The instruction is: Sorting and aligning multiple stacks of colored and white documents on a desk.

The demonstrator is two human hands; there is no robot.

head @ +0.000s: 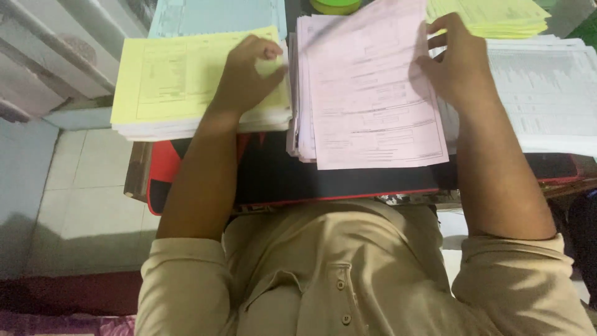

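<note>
A stack of pink printed forms (367,99) lies in the middle of the desk. My right hand (457,62) grips the right edge of the top pink sheet, which is lifted and tilted. To the left lies a stack of yellow forms (168,81) on white sheets. My left hand (249,71) rests on the yellow stack's right part, fingers curled, pressing down on the top sheet.
A blue sheet (211,15) lies behind the yellow stack. A white printed stack (547,93) is at the right, with more yellow forms (491,15) behind it. A green round object (336,5) sits at the top. A black and red mat (292,180) covers the desk's front edge.
</note>
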